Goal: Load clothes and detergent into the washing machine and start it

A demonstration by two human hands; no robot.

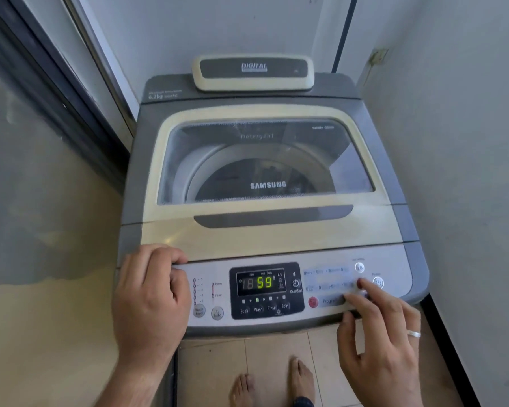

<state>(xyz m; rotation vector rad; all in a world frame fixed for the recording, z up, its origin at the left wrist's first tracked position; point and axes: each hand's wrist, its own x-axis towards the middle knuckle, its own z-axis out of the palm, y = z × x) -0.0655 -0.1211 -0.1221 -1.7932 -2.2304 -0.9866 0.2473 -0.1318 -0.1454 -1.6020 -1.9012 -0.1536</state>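
— What is sitting closest at the bottom of the frame?

— Two bare feet [272, 383] are standing on beige floor tiles [215, 374], low and centre. Just above them the two hands are reaching onto the washing machine [265, 171], which is filling the middle of the frame between a wall at the right and a glass door frame at the upper left.

— What is the left hand doing?

— The left hand [150, 301] is resting at the lower left, on the left end of the control panel [206, 289]. Its fingers [171, 255] are curled together, tips lying along the seam where the panel is meeting the lid [265, 224]. It is gripping nothing that I can see.

— And the right?

— The right hand [382, 342], wearing a ring [414, 334], is sitting at the lower right. Its fingers are spread loosely — the index fingertip [362, 284] is touching the panel just left of the round power button [378, 282], while the thumb is hooking the panel's front edge. It is holding nothing.

— Where are the clothes?

— The lid is lying shut, and through its window [265, 163] the drum is showing dark shapes, too dim for me to tell as clothes. The word "Detergent" is reading through the glass near the top.

— Anything on the panel?

— The display [260, 282] is glowing green with 59, and a red button [313, 302] is sitting to its right, beside the right hand.
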